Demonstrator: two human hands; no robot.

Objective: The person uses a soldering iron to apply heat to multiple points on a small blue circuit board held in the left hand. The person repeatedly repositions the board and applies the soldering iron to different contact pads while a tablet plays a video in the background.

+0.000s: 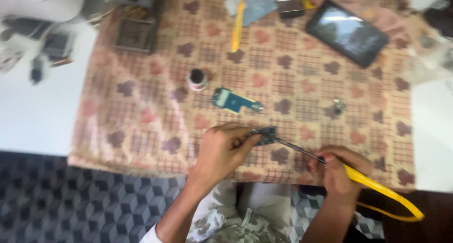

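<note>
My left hand (222,148) pinches a small dark circuit board (267,134) just above the patterned cloth (141,110). My right hand (339,167) grips a yellow-handled soldering iron (363,179) whose thin metal tip (295,147) reaches left and touches the board's right edge. Its yellow cord (401,205) loops off to the right. A second, blue circuit board (234,100) lies flat on the cloth a little beyond my hands.
A small round pot (197,79) stands left of the blue board. A dark tablet (347,33) lies at the far right, a yellow tool (238,23) at the back centre, a dark square part (137,34) at the back left. A tiny metal piece (338,106) lies at the right.
</note>
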